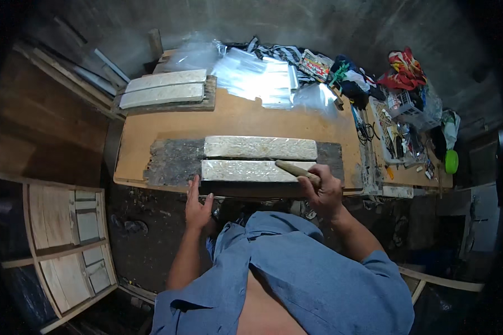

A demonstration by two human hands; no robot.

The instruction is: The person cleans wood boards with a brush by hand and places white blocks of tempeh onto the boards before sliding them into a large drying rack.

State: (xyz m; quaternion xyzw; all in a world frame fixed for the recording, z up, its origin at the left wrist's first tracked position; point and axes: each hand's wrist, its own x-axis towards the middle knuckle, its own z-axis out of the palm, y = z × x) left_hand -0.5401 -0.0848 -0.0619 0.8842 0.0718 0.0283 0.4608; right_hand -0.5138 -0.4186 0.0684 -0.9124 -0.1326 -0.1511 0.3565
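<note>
Two long cream-coloured bars in clear plastic, the far bar (261, 148) and the near bar (240, 170), lie side by side on a weathered dark board (176, 162). My right hand (325, 192) is closed around a short, tapered, wooden-looking stick (290, 168). The stick's tip points left and lies over the near bar; whether it presses on the bar I cannot tell. My left hand (199, 209) is open, fingers extended and thumb apart, by the near bar's left end at the table's front edge. It holds nothing.
Two similar wrapped bars (162, 89) rest on another board at the back left of the table (246, 120). Clear plastic sheets (257, 78) lie at the back. Tools fill a white tray (399, 137) on the right, near a bright green round object (451, 162). Wooden panelled frames (67, 245) stand at left.
</note>
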